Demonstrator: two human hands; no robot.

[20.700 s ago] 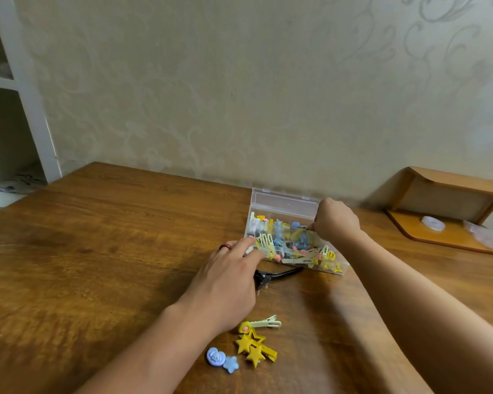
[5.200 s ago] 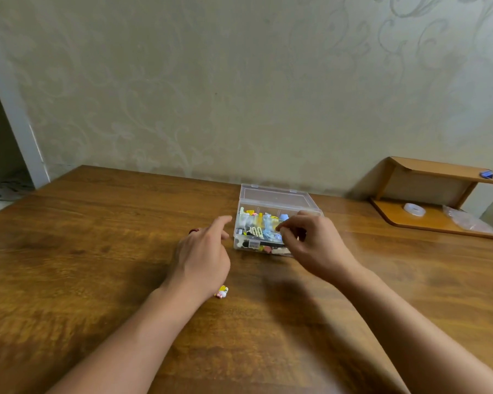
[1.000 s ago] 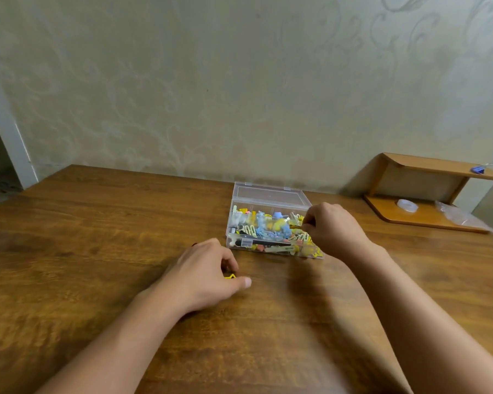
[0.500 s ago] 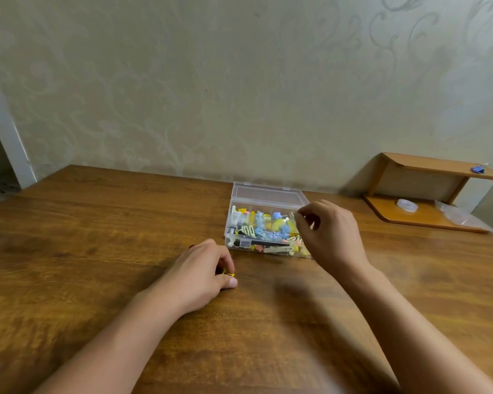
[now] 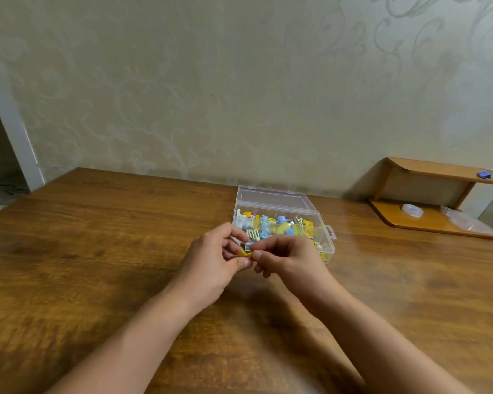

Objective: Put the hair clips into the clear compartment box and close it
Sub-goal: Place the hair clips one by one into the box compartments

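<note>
Head view shows both hands pinching one small yellow plastic hair clip (image 5: 244, 253) between them, left hand (image 5: 211, 265) and right hand (image 5: 291, 260). Just behind sits the open clear plastic compartment box (image 5: 282, 223) on the bench. Next, I think: drop it in, shut the lid.

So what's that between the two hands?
In the head view, a small yellow hair clip, pinched by the left hand and right hand.

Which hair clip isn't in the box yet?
The small yellow hair clip, pinched between the left hand and right hand in front of the clear box. All the other clips lie inside it.
</note>
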